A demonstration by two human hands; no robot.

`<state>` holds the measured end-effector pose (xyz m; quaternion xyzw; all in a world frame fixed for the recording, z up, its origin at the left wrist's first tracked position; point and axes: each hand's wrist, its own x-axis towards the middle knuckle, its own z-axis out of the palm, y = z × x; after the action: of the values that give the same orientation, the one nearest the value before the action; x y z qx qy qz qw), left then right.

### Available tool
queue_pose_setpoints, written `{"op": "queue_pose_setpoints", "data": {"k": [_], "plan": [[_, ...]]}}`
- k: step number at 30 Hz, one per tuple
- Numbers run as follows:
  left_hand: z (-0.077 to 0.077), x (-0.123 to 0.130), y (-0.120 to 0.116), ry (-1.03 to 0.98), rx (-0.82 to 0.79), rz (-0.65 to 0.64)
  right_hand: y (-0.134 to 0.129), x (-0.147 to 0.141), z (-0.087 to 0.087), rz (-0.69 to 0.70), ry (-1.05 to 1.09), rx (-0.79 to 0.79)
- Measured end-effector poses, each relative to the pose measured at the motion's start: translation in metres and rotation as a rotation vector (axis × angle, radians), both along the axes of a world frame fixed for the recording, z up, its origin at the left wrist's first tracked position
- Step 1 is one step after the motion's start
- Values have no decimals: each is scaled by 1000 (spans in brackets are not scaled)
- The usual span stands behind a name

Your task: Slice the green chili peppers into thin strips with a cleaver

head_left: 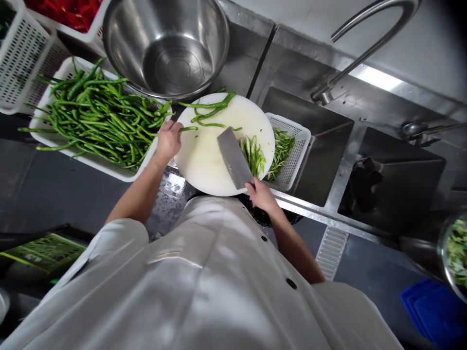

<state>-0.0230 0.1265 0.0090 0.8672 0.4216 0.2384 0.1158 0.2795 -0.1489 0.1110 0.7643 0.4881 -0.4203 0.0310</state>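
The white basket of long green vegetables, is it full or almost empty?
Full. The long green vegetables are heaped across the basket, and several poke out past its rim.

We hold our bare left forearm (141, 188) and bare right forearm (296, 244) forward, both slanting inward. Our bare left hand (169, 140) reaches farther ahead, back upward, fingers curled; our bare right hand (261, 194) is closed in a grip, nearer our white-clad torso (215, 272).
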Motion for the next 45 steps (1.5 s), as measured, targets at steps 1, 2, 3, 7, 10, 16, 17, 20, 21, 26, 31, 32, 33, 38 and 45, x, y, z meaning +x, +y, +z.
{"op": "queue_pose_setpoints", "data": {"k": [1,2,3,7,10,16,17,20,21,26,31,32,33,38,45], "plan": [[6,1,-15,-8,2,-1,-5,10,2,-31,5,-14],[10,4,-31,-5,-8,-38,-11,18,4,-46,1,-24],[13,10,-47,11,-26,-106,-16,25,6,-44,-16,-25],[5,51,-104,127,-84,-356,-32,28,14,106,-194,-5],[-10,73,-127,153,-89,-293,-37,17,21,254,-295,-74],[-17,70,-140,148,-78,-191,-38,18,55,436,-355,-134],[-17,69,-141,147,-52,-191,-37,19,60,452,-354,-133],[-17,70,-143,138,22,-188,-26,16,63,489,-332,-118],[-18,70,-144,132,36,-186,-20,13,60,496,-317,-111],[-24,70,-143,109,26,-153,1,8,47,505,-268,-73],[-28,68,-143,118,-38,-142,9,12,49,530,-255,-67],[-28,68,-143,118,-40,-146,12,10,47,528,-248,-67],[-28,67,-143,118,-38,-150,16,8,46,527,-241,-64],[-29,66,-146,137,-30,-141,22,12,46,552,-227,-28],[-20,55,-138,136,-94,-219,33,-9,19,502,-187,-5]]}}
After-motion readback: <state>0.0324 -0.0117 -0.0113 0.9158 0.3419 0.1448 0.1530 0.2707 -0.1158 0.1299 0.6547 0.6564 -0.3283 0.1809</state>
